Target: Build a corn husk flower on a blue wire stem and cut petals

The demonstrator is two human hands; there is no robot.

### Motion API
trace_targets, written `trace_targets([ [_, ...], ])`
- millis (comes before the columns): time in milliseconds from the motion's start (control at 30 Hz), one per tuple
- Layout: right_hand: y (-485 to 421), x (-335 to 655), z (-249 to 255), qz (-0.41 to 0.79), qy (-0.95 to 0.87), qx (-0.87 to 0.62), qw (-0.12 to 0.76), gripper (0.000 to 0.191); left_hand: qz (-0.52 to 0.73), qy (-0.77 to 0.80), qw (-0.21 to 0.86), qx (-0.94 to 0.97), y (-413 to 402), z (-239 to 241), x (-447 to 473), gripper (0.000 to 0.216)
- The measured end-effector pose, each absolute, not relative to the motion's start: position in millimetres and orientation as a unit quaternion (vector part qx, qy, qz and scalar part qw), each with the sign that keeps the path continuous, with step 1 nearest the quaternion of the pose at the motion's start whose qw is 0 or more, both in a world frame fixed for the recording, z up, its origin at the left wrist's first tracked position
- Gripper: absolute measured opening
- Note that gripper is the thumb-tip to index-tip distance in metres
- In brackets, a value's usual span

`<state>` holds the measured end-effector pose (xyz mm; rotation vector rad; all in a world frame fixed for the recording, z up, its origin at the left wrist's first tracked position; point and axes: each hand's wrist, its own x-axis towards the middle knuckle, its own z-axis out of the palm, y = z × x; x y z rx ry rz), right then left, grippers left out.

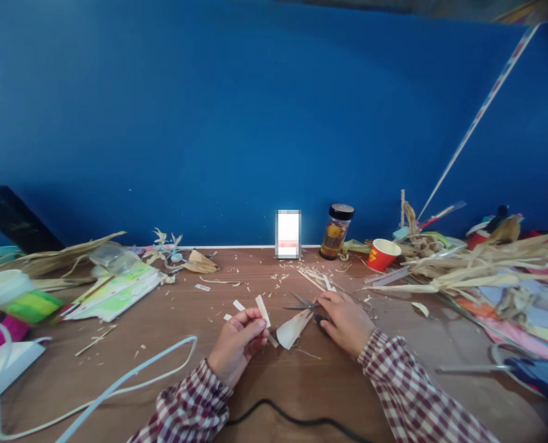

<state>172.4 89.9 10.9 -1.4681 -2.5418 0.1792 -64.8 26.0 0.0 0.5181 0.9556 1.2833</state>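
Note:
My left hand (241,338) is closed, pinching a short pale strip (263,311) upright between thumb and fingers. A few more white strips (239,304) show just behind those fingers. My right hand (347,320) grips a pair of scissors (304,303) by the dark handles, which the fingers partly cover. Their blades are spread apart and point left, toward my left hand. Between the hands, under the scissors, lies a pale piece that looks like corn husk (293,329).
Thin slivers (313,278) litter the tabletop. Behind stand a dark-lidded jar (336,234), a red paper cup (383,254) and a blurred white thing (288,234). Dried husks (458,280) and a glue gun (536,375) lie right; white cables (130,372) run left, a black cable (296,420) in front.

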Motion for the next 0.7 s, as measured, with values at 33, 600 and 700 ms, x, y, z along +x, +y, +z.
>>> trace_targets([
  [33, 89.7, 172.3, 10.4, 0.061, -0.86, -0.496, 0.099, 0.041, 0.568, 0.424, 0.667, 0.229, 25.8, 0.0, -64.7, 0.03],
  [600, 90.9, 164.5, 7.8, 0.103, -0.811, -0.541, 0.197, 0.023, 0.572, 0.428, 0.66, 0.231, 24.0, 3.9, -63.1, 0.027],
  [700, 83.7, 155.9, 8.8, 0.094, -0.794, -0.541, 0.261, 0.023, 0.568, 0.439, 0.655, 0.235, 23.8, 4.8, -61.6, 0.03],
])
